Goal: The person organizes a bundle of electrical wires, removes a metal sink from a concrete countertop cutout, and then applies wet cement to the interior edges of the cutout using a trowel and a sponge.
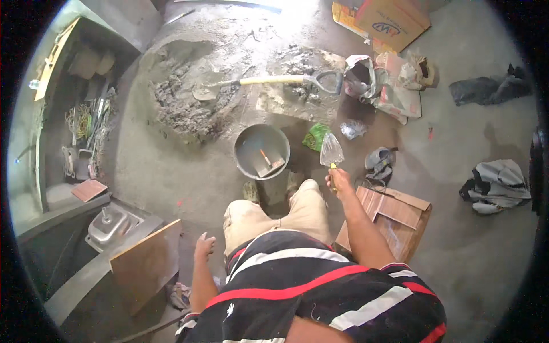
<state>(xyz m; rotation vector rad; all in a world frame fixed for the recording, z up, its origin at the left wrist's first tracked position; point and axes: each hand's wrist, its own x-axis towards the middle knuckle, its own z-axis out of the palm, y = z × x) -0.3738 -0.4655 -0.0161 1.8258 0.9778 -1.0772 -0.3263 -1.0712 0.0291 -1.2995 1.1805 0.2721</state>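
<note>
My right hand (340, 180) is closed round the handle of a trowel (331, 151), whose pointed metal blade is smeared with grey. Just beyond the blade lies a green plastic bag (314, 137) on the floor. My left hand (205, 246) hangs beside my left leg, its fingers loosely apart and holding nothing. In front of my feet stands a round dark bucket (237, 163). A small flat tool with an orange handle (269, 164) lies inside it.
Wet grey mortar (183, 108) spreads ahead, with a yellow-handled shovel (269, 80) lying across it. Tiles on a cardboard box (423, 214) are by my right arm. At left are a steel sink (111, 226) and a leaning board (146, 263). Bags (394, 86) and cartons (394, 26) stand far right.
</note>
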